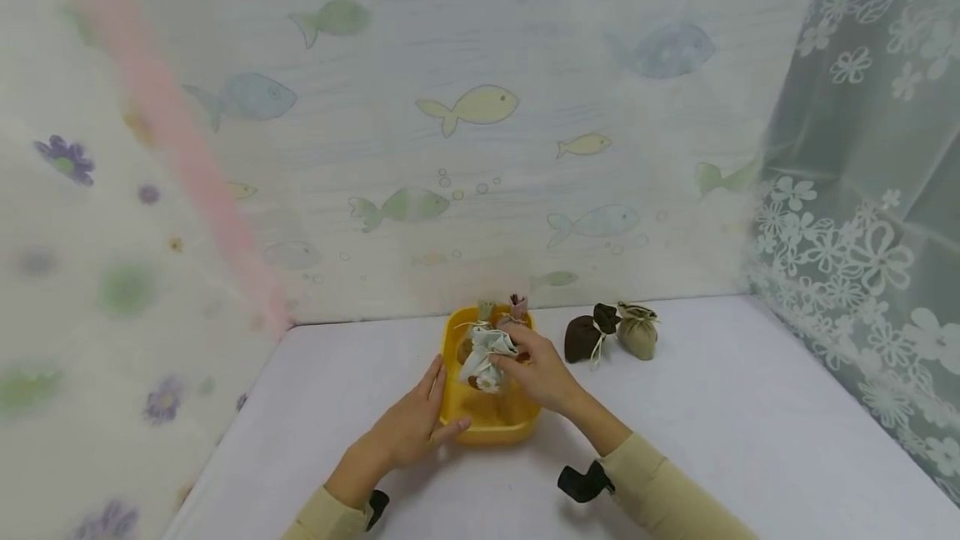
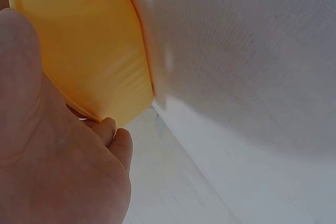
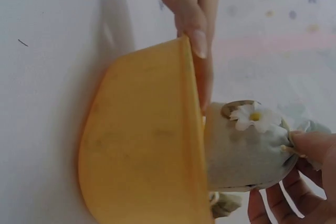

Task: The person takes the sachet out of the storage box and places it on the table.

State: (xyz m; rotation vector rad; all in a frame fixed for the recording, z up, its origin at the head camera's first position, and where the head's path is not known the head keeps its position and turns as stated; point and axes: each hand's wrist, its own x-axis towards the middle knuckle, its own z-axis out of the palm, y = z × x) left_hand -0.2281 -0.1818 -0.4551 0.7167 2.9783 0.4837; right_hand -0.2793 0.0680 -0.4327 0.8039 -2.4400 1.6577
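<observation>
Nearest the camera, two beige sleeves point(image 1: 660, 490) reached forward over a white table point(image 1: 750, 440). The left hand point(image 1: 408, 427) lay against the near left side of a yellow tub point(image 1: 487, 427), its fingers fairly straight along the wall and the thumb on the near rim; the left wrist view showed the palm point(image 2: 47, 156) touching the tub's outer wall point(image 2: 89, 45). The right hand point(image 1: 536, 369) was over the tub, its fingertips pinching the gathered neck of a pale cloth pouch point(image 1: 487, 352). The right wrist view showed that pouch point(image 3: 247, 150), with a small white daisy point(image 3: 255, 116) on it, sitting partly inside the tub point(image 3: 142, 140), just above the rim. The two hands were apart, one on each side of the tub.

Further back in the tub stood more small pouches point(image 1: 501, 311), their tied tops poking up. To the right on the table lay a dark brown pouch point(image 1: 583, 337) and an olive pouch point(image 1: 639, 332), touching each other. Behind everything hung a curtain printed with fish point(image 1: 472, 107).
</observation>
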